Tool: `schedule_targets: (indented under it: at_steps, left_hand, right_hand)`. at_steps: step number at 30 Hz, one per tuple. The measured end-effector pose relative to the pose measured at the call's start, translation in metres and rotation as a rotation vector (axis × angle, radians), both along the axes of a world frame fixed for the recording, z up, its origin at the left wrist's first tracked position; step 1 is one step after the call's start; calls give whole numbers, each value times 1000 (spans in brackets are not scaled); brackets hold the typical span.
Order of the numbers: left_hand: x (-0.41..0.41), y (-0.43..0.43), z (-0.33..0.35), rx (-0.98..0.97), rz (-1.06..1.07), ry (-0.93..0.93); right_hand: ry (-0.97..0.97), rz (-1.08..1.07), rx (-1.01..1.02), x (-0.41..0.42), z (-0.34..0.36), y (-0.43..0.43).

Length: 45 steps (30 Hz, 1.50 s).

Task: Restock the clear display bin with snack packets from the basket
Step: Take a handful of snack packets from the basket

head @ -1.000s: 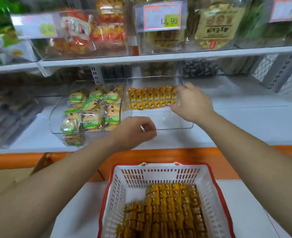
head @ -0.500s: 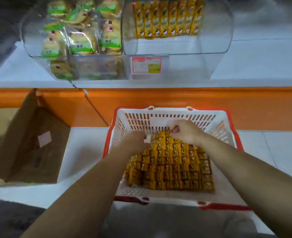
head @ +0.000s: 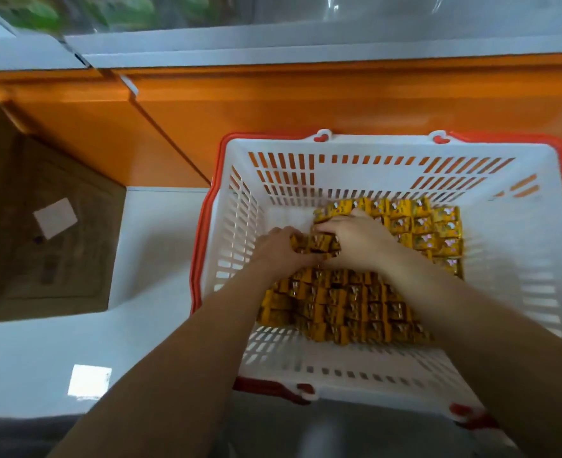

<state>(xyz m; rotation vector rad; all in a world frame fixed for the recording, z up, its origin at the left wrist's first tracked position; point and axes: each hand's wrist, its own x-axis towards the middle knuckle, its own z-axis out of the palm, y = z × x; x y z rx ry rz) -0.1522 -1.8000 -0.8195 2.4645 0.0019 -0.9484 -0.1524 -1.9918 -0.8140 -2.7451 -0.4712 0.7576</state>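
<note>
A white basket [head: 385, 173] with a red rim stands on the floor below me, holding several rows of yellow snack packets [head: 349, 309]. Both my hands are down inside it. My left hand [head: 281, 247] and my right hand [head: 355, 239] close from either side on a short row of yellow packets [head: 319, 244] near the basket's middle. The clear display bin shows only as a blurred transparent edge [head: 339, 11] at the very top of the view.
An orange shelf base [head: 273, 104] runs across just behind the basket, under a pale shelf edge [head: 306, 49]. An open cardboard box [head: 51, 226] sits on the floor to the left. White floor tiles [head: 147, 259] lie between box and basket.
My view has tilted down from the shelf to the basket. My right hand has left the bin's packet row, and both hands have dropped into the basket and closed on a row of packets.
</note>
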Motion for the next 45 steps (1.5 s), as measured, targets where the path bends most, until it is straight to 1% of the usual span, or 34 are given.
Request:
schedule_targets:
  at_steps: [4,7,10,12,16,18,21,24,26,29,31,33,36,38,40,42,45]
  left_hand:
    - [2,3,-3,-91,91,-6]
    - [5,7,-3,-227,197,-5]
    - [5,9,-6,-293,267,-59]
    - [6,8,-7,-322,291,-91]
    - [8,5,-10,-345,324,-95]
    - [10,4,-12,-345,347,-85]
    - [12,3,-12,-340,365,-52]
    - [11,5,-10,-377,344,37]
    - [10,7,-10,-388,291,47]
    - [11,8,-9,-290,157,-78]
    - [14,9,-6,-256,137,-124]
    - [16,7,1,-297,176,-119]
    - [20,2,20,-459,274,-70]
    - [23,-5,36,-542,316,-35]
    - [21,-14,52,-602,352,-29]
    - [14,-22,72,-679,400,-35]
    - [0,-29,104,-784,458,11]
  right_hand:
    - [39,-33,-49,1,-4,1]
    - [6,-47,-61,1,-3,2]
    - [-25,-92,-18,0,-3,1]
    - [-42,-136,2,-2,-2,-1]
    - [-28,-140,-26,-2,2,4]
    - [-87,-140,-43,-3,1,8]
    - [-135,-220,34,-5,-1,11]
    - [-133,-279,100,-6,-3,10]
    - [-134,-294,108,-7,-4,10]
    - [-181,-306,99,-10,-5,11]
    - [-183,-343,111,-9,-3,10]
    - [-121,-436,211,-9,2,5]
    - [1,-671,536,-5,18,-5]
    - [40,-847,752,-3,31,-8]
    - [71,-1013,914,-4,43,-7]
    - [144,-1145,1007,-11,59,-3]
    - [279,-1222,1080,-24,90,8]
